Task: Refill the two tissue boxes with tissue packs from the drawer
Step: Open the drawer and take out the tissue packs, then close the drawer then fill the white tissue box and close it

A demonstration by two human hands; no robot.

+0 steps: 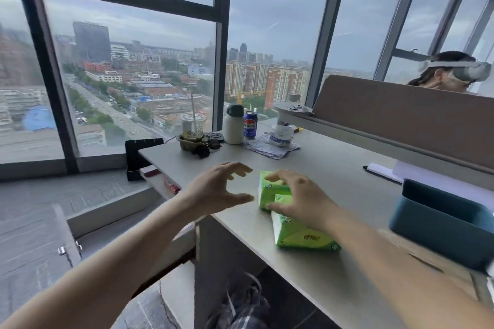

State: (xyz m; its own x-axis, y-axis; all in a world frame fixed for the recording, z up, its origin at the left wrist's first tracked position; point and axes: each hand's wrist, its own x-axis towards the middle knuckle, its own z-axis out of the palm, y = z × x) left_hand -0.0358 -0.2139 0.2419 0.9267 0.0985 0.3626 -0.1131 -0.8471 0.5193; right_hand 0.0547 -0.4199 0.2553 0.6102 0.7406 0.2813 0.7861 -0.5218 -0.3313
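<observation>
— How many tissue packs did you count?
— Two, both green, touching each other near the desk's front left edge: a far pack and a near pack.
— And the hands?
— The right hand lay over both, fingers spread across the far pack; I couldn't tell whether it gripped. The left hand hung just left of them, fingers wide and curved, holding nothing.
— Any boxes?
— I saw one blue tissue box at the right edge. By the far left corner stood one white flask and one cola can.
</observation>
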